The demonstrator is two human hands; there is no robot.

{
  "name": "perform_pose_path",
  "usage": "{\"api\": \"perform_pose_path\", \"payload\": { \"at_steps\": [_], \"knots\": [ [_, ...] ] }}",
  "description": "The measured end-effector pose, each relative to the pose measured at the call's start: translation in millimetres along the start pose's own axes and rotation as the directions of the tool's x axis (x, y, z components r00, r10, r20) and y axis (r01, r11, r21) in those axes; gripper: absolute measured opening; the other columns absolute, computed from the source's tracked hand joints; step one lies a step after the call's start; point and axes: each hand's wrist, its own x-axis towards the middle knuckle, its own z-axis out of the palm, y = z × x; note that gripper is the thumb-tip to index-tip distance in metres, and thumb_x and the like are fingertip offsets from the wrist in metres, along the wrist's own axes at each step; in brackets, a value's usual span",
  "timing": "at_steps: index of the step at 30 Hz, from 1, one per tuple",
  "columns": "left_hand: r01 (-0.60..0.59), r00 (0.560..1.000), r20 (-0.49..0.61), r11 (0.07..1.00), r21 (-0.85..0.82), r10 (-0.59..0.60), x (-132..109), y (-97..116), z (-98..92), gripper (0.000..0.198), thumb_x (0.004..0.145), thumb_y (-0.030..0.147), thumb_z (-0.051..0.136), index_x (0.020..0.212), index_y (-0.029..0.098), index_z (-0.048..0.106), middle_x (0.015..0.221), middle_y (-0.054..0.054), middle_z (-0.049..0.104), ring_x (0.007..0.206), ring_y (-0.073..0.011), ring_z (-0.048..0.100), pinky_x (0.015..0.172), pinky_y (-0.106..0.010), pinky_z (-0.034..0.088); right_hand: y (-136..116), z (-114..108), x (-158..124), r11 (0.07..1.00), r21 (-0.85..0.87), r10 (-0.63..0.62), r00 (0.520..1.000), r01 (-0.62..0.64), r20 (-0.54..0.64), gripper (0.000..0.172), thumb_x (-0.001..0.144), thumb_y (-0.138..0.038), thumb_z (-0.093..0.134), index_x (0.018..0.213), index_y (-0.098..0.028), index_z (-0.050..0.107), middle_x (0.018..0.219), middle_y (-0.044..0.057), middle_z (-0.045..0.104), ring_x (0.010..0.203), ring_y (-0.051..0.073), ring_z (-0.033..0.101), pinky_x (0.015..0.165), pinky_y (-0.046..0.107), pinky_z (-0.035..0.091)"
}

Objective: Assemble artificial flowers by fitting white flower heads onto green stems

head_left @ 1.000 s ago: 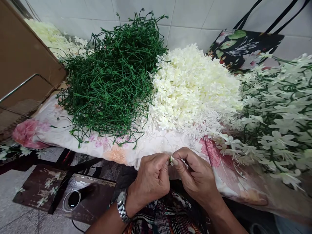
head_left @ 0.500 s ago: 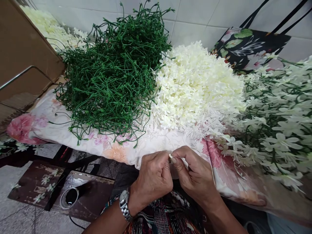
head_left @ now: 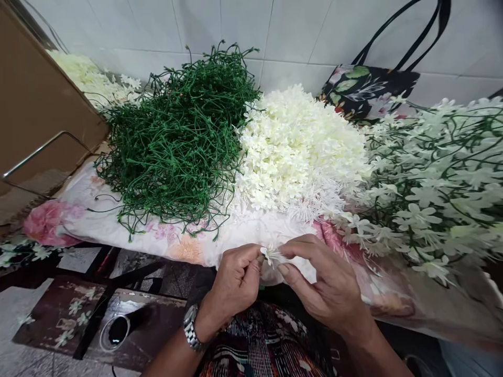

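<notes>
Between thumb and forefinger, my left hand pinches a small white artificial flower, its petals and thin stamens spreading toward the right. My right hand is beside those petals, thumb and forefinger apart, the forefinger tip at or very near the flower. Whether it touches is hard to tell. Beyond my hands lies a heap of loose cream-white blossoms, with fine white stamens at its near edge. To its left is a tangled pile of green plastic stems. Finished-looking white flower sprays lie at the right.
A floral cloth covers the work surface. A cardboard box stands at the left, a black floral bag against the tiled wall. Below left, a cup with dark contents rests on a brown board.
My right fingers have parted from their pinch and drawn slightly rightward. The flower's petals and stamens now show spread out at my left fingertips. The view has shifted a little.
</notes>
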Motion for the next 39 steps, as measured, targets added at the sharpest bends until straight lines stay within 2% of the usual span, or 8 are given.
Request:
{"api": "perform_pose_path", "payload": {
  "at_steps": [4,9,21,24,26,30,34,39],
  "knots": [
    [-0.064,0.998,-0.003,0.997,0.052,0.064,0,-1,2.1,0.025,0.083,0.011,0.037,0.060,0.020,0.035,0.052,0.006,0.033,0.047,-0.0085,0.034,0.046,-0.021,0.026,1,7,-2,1.000,0.016,-0.016,0.999,0.015,0.048,0.012,0.084,-0.007,0.050,0.087,-0.016,0.056,0.074,0.002,0.056,0.068,0.011,0.055,0.061,0.023,0.047],
    [-0.114,0.993,-0.022,0.984,0.135,0.118,0,-1,5.8,0.027,0.079,0.007,0.037,0.059,0.021,0.026,0.051,0.006,0.030,0.046,-0.0084,0.032,0.046,-0.021,0.025,7,13,-5,1.000,0.030,-0.004,0.998,0.002,0.055,0.012,0.086,-0.006,0.047,0.085,-0.016,0.053,0.071,0.002,0.053,0.066,0.011,0.053,0.058,0.023,0.046],
    [-0.039,0.994,-0.097,0.978,0.206,0.060,4,4,9.1,0.025,0.073,0.007,0.034,0.057,0.021,0.021,0.048,0.006,0.026,0.044,-0.0089,0.026,0.043,-0.023,0.021,7,27,-2,0.994,-0.101,-0.039,0.999,0.039,-0.001,0.014,0.087,-0.007,0.044,0.079,-0.017,0.050,0.066,0.001,0.051,0.062,0.013,0.051,0.056,0.025,0.045],
    [0.015,0.998,-0.065,0.994,0.110,-0.008,3,4,6.2,0.024,0.075,0.011,0.036,0.055,0.021,0.027,0.049,0.006,0.030,0.045,-0.0090,0.029,0.044,-0.023,0.023,7,20,0,0.999,-0.037,-0.023,0.999,0.024,0.024,0.011,0.087,-0.009,0.046,0.082,-0.016,0.052,0.068,0.002,0.054,0.063,0.012,0.053,0.058,0.024,0.046],
    [0.122,0.991,-0.051,0.992,-0.019,-0.122,2,5,3.5,0.025,0.079,0.018,0.037,0.054,0.020,0.033,0.048,0.006,0.033,0.044,-0.0088,0.032,0.043,-0.021,0.025,6,12,1,1.000,0.016,0.005,0.999,-0.005,0.036,0.007,0.087,-0.012,0.049,0.090,-0.016,0.055,0.075,0.003,0.056,0.067,0.012,0.055,0.060,0.024,0.047],
    [0.293,0.924,-0.192,0.934,-0.206,-0.332,2,14,0.3,0.028,0.082,0.025,0.038,0.055,0.019,0.041,0.045,0.006,0.038,0.041,-0.0086,0.036,0.042,-0.020,0.029,-1,-1,-5,0.997,0.027,0.066,0.998,-0.066,-0.005,0.016,0.086,-0.022,0.052,0.101,-0.017,0.054,0.080,0.003,0.057,0.069,0.012,0.055,0.061,0.023,0.049],
    [0.306,0.883,-0.288,0.920,-0.245,-0.371,3,23,3.4,0.025,0.081,0.023,0.042,0.058,0.018,0.047,0.050,0.004,0.046,0.046,-0.0093,0.041,0.045,-0.020,0.034,-10,9,-11,0.994,0.096,0.052,0.996,-0.059,0.076,0.015,0.086,-0.019,0.052,0.100,-0.017,0.055,0.075,0.001,0.057,0.065,0.011,0.055,0.058,0.023,0.048],
    [0.263,0.884,-0.256,0.868,-0.421,-0.392,-7,20,7.9,0.023,0.084,0.028,0.047,0.064,0.018,0.051,0.055,0.003,0.049,0.052,-0.0099,0.044,0.050,-0.019,0.039,-12,22,-8,0.996,0.086,0.036,0.999,-0.033,-0.028,0.009,0.085,-0.010,0.048,0.082,-0.015,0.055,0.065,0.000,0.053,0.057,0.010,0.050,0.051,0.022,0.044]
  ]
}}
